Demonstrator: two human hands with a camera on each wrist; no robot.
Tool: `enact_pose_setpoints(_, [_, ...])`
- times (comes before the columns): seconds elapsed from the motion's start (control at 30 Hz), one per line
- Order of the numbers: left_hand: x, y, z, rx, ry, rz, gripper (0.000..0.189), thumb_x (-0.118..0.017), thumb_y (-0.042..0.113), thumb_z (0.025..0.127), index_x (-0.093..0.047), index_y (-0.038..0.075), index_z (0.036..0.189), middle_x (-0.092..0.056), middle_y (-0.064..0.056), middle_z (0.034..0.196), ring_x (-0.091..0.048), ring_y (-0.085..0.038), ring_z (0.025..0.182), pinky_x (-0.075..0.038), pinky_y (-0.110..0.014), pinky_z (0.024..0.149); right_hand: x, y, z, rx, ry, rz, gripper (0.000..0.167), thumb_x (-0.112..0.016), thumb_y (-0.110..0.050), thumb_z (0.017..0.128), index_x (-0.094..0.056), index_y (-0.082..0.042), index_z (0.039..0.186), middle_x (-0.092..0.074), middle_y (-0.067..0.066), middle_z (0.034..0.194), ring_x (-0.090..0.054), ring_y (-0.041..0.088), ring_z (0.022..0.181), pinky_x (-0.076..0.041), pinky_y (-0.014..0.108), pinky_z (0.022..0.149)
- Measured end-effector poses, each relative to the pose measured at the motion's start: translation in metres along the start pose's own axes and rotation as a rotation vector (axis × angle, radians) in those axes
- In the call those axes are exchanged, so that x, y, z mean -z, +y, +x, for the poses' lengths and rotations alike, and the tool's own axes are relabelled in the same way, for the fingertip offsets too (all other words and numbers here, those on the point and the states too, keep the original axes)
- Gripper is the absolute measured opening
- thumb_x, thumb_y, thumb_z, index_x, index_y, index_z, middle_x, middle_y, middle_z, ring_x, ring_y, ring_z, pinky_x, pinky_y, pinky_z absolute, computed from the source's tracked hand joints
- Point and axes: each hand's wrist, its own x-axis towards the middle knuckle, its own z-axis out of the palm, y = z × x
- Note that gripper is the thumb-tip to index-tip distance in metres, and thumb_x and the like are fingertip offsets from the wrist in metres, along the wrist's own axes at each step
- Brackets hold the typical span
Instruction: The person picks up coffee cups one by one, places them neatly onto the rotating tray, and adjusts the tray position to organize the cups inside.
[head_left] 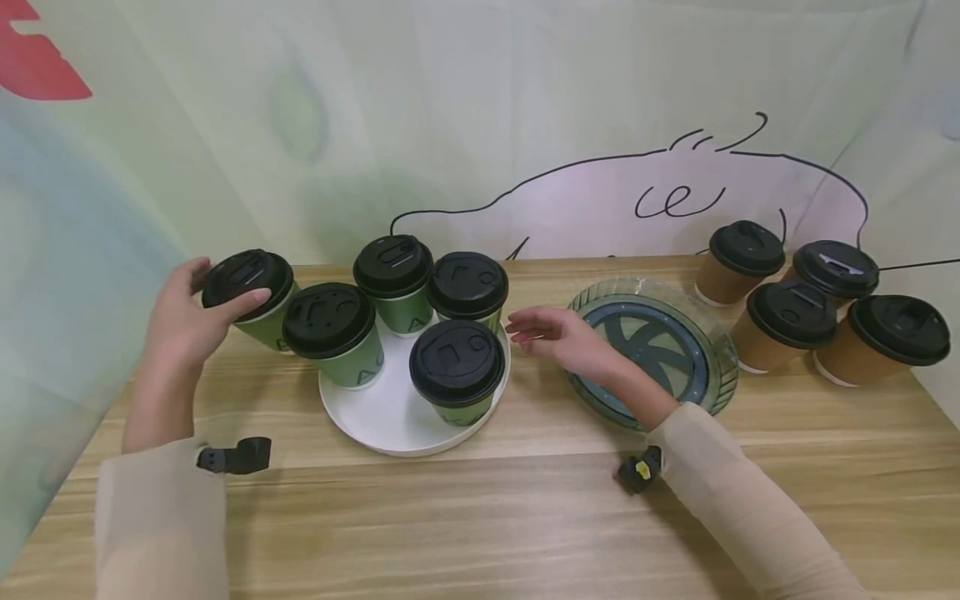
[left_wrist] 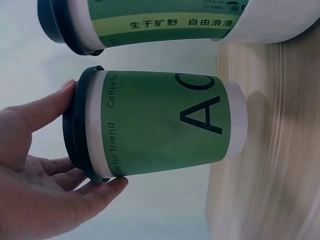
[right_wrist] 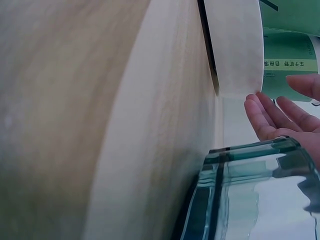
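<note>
My left hand (head_left: 183, 317) grips the black lid of a green paper coffee cup (left_wrist: 160, 122), thumb on one side and fingers on the other. That cup is left of a white round tray (head_left: 390, 417); whether its base touches the table cannot be told. Several similar green cups with black lids stand on the tray, among them a front cup (head_left: 457, 371) and a left cup (head_left: 333, 333). My right hand (head_left: 566, 337) is at the tray's right side, its fingers extended, fingertips at the rim (right_wrist: 237, 50) or very near it. It holds nothing.
A clear greenish ribbed glass dish (head_left: 652, 358) sits under my right forearm. Several brown paper cups with black lids, one of them a front cup (head_left: 787, 325), stand at the far right. A printed cloth backdrop (head_left: 450, 125) rises behind the wooden table (head_left: 450, 525).
</note>
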Motion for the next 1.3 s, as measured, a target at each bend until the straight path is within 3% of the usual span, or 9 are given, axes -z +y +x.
enact_pose_setpoints(0.47, [0.002, -0.001, -0.024, -0.013, 0.074, 0.021, 0.088, -0.06, 0.04, 0.085, -0.007, 0.007, 0.147, -0.011, -0.017, 0.15, -0.006, -0.033, 0.136, -0.012, -0.055, 0.106, 0.0, -0.001, 0.0, -0.002, -0.018, -0.05, 0.039, -0.054, 0.001, 0.088, -0.048, 0.008, 0.126, -0.051, 0.021, 0.126, -0.052, 0.031, 0.111, -0.044, 0.037, 0.092])
enact_pose_setpoints(0.8, [0.003, 0.002, -0.039, -0.015, 0.082, 0.055, 0.087, -0.059, 0.04, 0.086, -0.008, 0.008, 0.147, -0.012, -0.018, 0.15, -0.006, -0.038, 0.135, -0.013, -0.06, 0.103, 0.0, -0.002, -0.001, 0.005, -0.023, -0.045, 0.038, -0.054, 0.002, 0.088, -0.049, 0.008, 0.125, -0.052, 0.022, 0.125, -0.053, 0.031, 0.11, -0.045, 0.037, 0.091])
enact_pose_setpoints(1.3, [0.003, -0.006, -0.059, 0.005, 0.098, 0.051, 0.089, -0.062, 0.041, 0.084, -0.008, 0.008, 0.147, -0.013, -0.018, 0.149, -0.009, -0.038, 0.135, -0.017, -0.06, 0.102, -0.001, 0.0, -0.001, 0.017, -0.015, 0.015, 0.037, -0.052, 0.006, 0.087, -0.048, 0.012, 0.123, -0.053, 0.025, 0.12, -0.054, 0.035, 0.107, -0.047, 0.034, 0.087])
